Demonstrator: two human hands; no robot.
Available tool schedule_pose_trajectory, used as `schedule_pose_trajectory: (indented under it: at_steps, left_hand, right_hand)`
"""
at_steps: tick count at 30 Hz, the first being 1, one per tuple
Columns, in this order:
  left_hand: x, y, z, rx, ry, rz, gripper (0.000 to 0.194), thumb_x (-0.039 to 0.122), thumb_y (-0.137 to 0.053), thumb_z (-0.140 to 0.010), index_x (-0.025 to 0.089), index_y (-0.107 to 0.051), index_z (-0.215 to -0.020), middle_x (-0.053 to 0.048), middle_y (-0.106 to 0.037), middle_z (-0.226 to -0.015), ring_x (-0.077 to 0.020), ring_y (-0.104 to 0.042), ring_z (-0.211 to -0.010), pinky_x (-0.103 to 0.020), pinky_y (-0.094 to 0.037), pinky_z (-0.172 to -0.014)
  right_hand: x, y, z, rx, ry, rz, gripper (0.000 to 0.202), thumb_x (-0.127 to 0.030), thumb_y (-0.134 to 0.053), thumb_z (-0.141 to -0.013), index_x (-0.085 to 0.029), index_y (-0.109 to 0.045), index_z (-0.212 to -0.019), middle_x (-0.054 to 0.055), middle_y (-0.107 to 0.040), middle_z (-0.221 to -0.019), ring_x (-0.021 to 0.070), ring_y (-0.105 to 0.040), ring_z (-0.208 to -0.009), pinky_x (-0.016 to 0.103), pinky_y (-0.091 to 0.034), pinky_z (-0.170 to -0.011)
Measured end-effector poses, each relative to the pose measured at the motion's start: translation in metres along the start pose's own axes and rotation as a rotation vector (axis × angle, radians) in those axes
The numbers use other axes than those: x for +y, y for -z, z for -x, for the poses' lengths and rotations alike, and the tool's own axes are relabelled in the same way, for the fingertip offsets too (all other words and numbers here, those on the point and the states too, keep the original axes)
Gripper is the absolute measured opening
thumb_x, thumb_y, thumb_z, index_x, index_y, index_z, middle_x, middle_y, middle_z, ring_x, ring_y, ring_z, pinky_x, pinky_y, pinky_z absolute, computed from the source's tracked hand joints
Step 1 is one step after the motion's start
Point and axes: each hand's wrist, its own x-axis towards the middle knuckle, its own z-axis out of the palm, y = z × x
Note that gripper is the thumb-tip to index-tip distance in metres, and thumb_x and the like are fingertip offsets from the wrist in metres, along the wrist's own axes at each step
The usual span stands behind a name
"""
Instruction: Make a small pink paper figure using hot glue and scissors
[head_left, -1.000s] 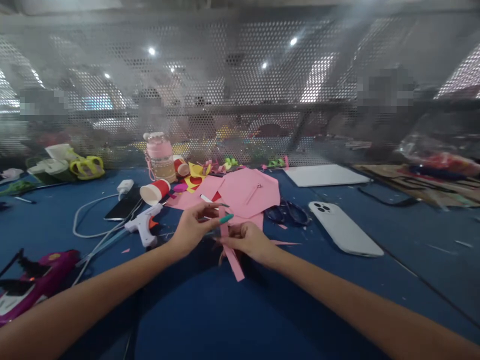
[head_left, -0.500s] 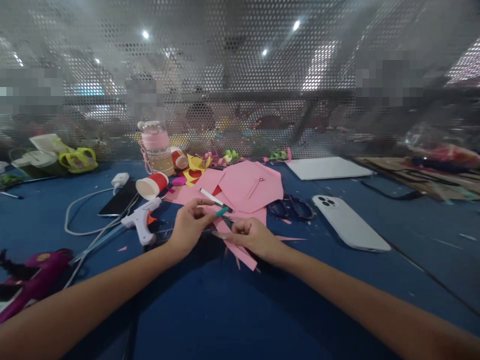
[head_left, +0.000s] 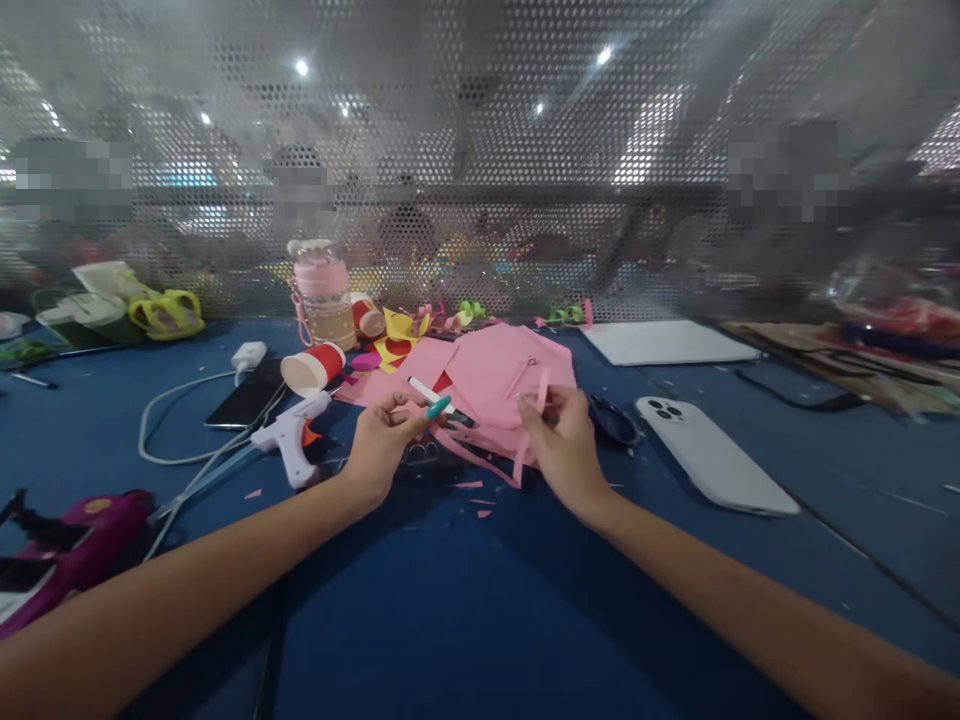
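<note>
- The person's left hand (head_left: 379, 445) pinches one end of a narrow pink paper strip (head_left: 519, 465).
- The right hand (head_left: 566, 445) pinches the other end.
- Between them, the strip dips and bends before pink paper sheets (head_left: 491, 375) on a blue surface (head_left: 420, 620).
- A glue gun (head_left: 289, 440) lies left; a white phone (head_left: 712, 455), right.

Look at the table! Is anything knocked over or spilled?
The red-and-white cup in front of the bottle lies on its side, odd because cups usually stand upright; another cup beside the bottle looks tipped too. Pink scraps are strewn untidily on the blue table. I see no spill.
</note>
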Motion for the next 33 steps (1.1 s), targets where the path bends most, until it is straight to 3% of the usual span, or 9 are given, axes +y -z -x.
schedule_pose_trajectory:
  at_steps: [3,6,9,13,20,22,26,29,33]
  left_hand:
    - [0.0,0.0,0.0,-0.018,-0.023,-0.009,0.029,0.026,-0.075,-0.053,0.015,-0.054,-0.07,0.003,-0.063,-0.05,-0.0079,-0.058,-0.049,-0.015,-0.04,-0.046]
    - [-0.001,0.001,0.002,-0.068,-0.037,-0.038,0.026,0.025,-0.073,-0.055,0.014,-0.057,-0.071,0.001,-0.064,-0.055,-0.0085,-0.059,-0.052,-0.016,-0.042,-0.049]
    - [-0.001,0.001,0.008,-0.17,-0.066,-0.091,0.024,0.022,-0.073,-0.055,0.014,-0.058,-0.072,0.001,-0.064,-0.056,-0.0094,-0.059,-0.051,-0.019,-0.045,-0.051]
    - [0.002,0.0,0.02,-0.233,-0.178,-0.17,0.033,0.016,-0.072,-0.056,0.015,-0.057,-0.085,0.001,-0.064,-0.06,-0.0112,-0.06,-0.057,-0.022,-0.048,-0.059]
    - [0.002,0.005,0.022,-0.06,-0.389,-0.222,0.027,0.029,-0.07,-0.062,0.016,-0.06,-0.084,-0.001,-0.061,-0.079,-0.0099,-0.055,-0.07,-0.019,-0.044,-0.065]
    - [-0.001,0.007,0.019,-0.039,-0.332,-0.134,0.037,0.05,-0.055,-0.072,0.017,-0.057,-0.088,0.003,-0.055,-0.062,-0.0069,-0.048,-0.053,-0.017,-0.039,-0.05]
    - [-0.006,0.009,0.016,-0.385,0.065,-0.129,0.065,0.072,-0.041,-0.064,0.014,-0.052,-0.091,-0.001,-0.055,-0.051,-0.0121,-0.05,-0.038,-0.02,-0.034,-0.037]
    - [-0.005,0.007,0.019,-0.51,0.156,-0.109,0.066,0.066,-0.05,-0.063,0.014,-0.051,-0.104,-0.006,-0.062,-0.065,-0.0175,-0.059,-0.055,-0.026,-0.044,-0.05]
    - [0.004,0.002,0.019,-0.485,0.184,-0.068,0.055,0.053,-0.063,-0.06,0.014,-0.059,-0.099,-0.002,-0.055,-0.068,-0.0146,-0.055,-0.066,-0.029,-0.046,-0.065]
  right_hand:
    - [-0.005,0.004,-0.001,0.174,0.351,0.233,0.048,-0.043,-0.049,-0.077,-0.011,-0.039,-0.112,0.021,-0.042,-0.115,0.0312,-0.038,-0.112,0.053,-0.032,-0.09]
    - [-0.02,0.006,0.014,-0.04,0.64,0.272,0.048,-0.039,-0.047,-0.081,-0.01,-0.037,-0.117,0.021,-0.043,-0.118,0.0301,-0.036,-0.115,0.051,-0.03,-0.094]
    - [-0.031,0.006,0.032,-0.275,0.679,0.188,0.033,-0.037,-0.05,-0.081,-0.013,-0.049,-0.103,0.014,-0.058,-0.098,0.0242,-0.053,-0.096,0.041,-0.044,-0.082]
    - [-0.033,0.005,0.039,-0.385,0.637,0.084,0.02,-0.027,-0.045,-0.086,-0.017,-0.058,-0.074,0.004,-0.061,-0.067,0.0155,-0.058,-0.065,0.028,-0.049,-0.059]
    - [-0.043,0.005,0.031,-0.006,0.761,0.051,0.016,-0.025,-0.057,-0.079,-0.024,-0.07,-0.071,0.005,-0.057,-0.065,0.0181,-0.051,-0.068,0.031,-0.046,-0.058]
    - [-0.044,0.004,0.031,0.044,0.825,0.033,0.015,-0.025,-0.056,-0.079,-0.024,-0.071,-0.075,0.003,-0.052,-0.058,0.0156,-0.049,-0.059,0.027,-0.044,-0.052]
    - [-0.04,0.003,0.032,-0.068,0.952,-0.08,0.016,-0.019,-0.05,-0.084,-0.017,-0.066,-0.08,0.0,-0.058,-0.053,0.0101,-0.053,-0.048,0.021,-0.044,-0.045]
    - [-0.038,0.004,0.034,-0.125,1.027,-0.069,0.02,-0.017,-0.044,-0.087,-0.015,-0.063,-0.082,0.001,-0.06,-0.055,0.0101,-0.055,-0.048,0.02,-0.044,-0.044]
    - [-0.042,0.007,0.036,-0.201,1.048,-0.039,0.018,-0.014,-0.046,-0.085,-0.014,-0.061,-0.076,0.004,-0.061,-0.06,0.013,-0.056,-0.058,0.025,-0.048,-0.053]
